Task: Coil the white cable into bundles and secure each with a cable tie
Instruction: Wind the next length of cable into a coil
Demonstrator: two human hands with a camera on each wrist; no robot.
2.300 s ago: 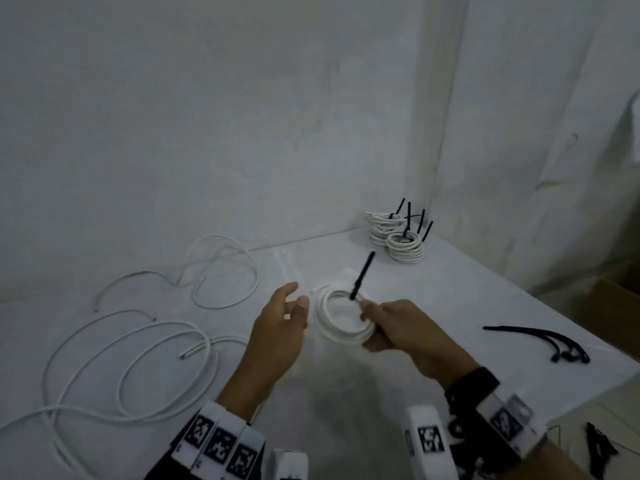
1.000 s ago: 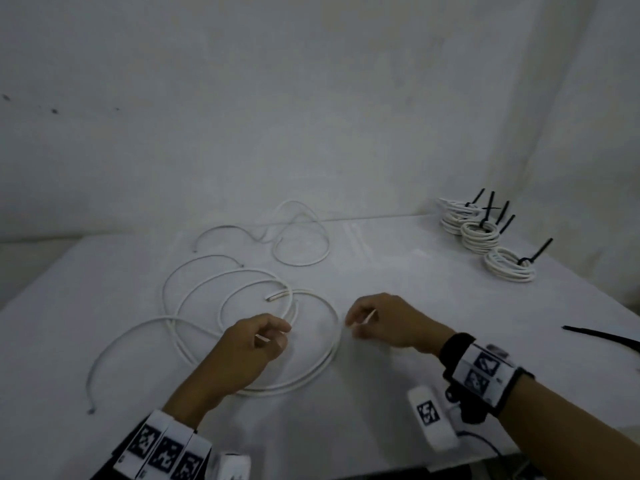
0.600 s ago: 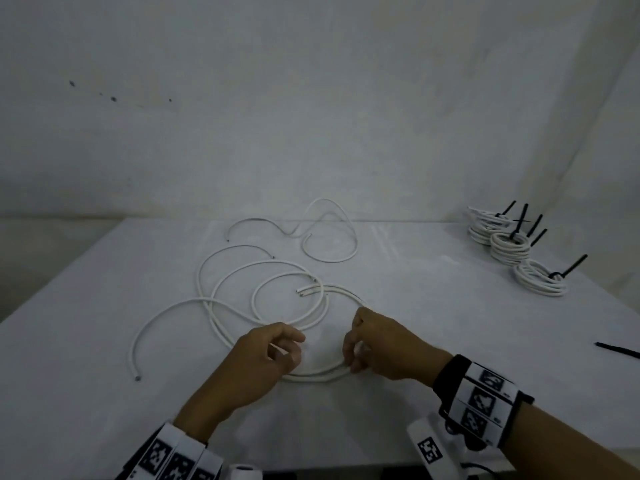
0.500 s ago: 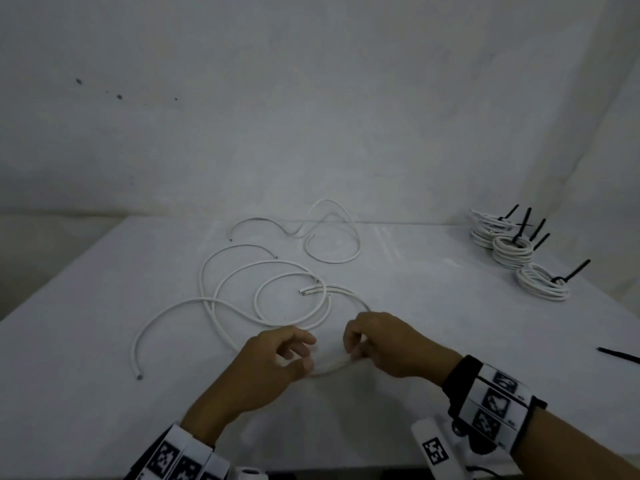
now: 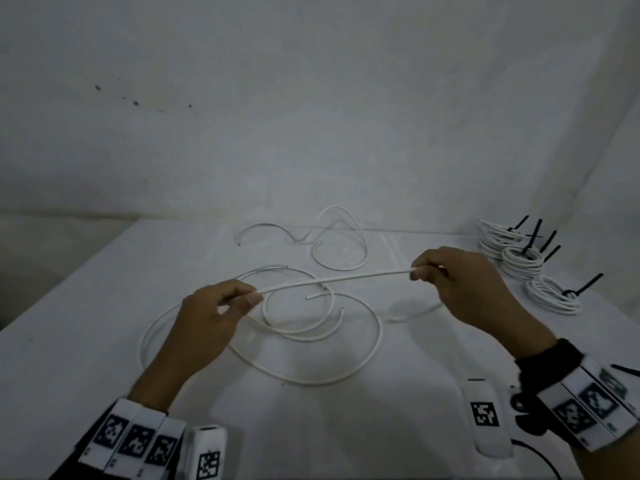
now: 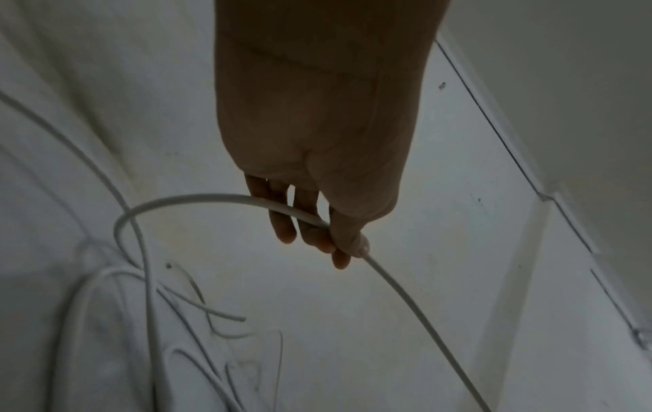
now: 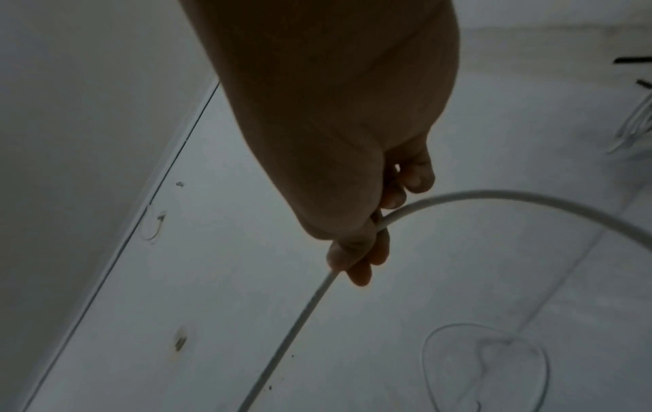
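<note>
A white cable stretches nearly straight through the air between my two hands above the table. My left hand pinches it between thumb and fingers at its left part; my right hand pinches it near its right part. From the left hand the cable drops into loose loops lying on the white table. Another stretch trails from my right hand down to the tabletop. A separate loose white cable curls further back.
Several tied white coils with black cable ties sit at the back right, the nearest coil lying flat. A black tie tip shows at the right edge. White walls close the back and right.
Both hands lifted off the table and moved apart, pulling a length of white cable straight between them. Earlier, the right hand set a tied coil by the others at the back right.
</note>
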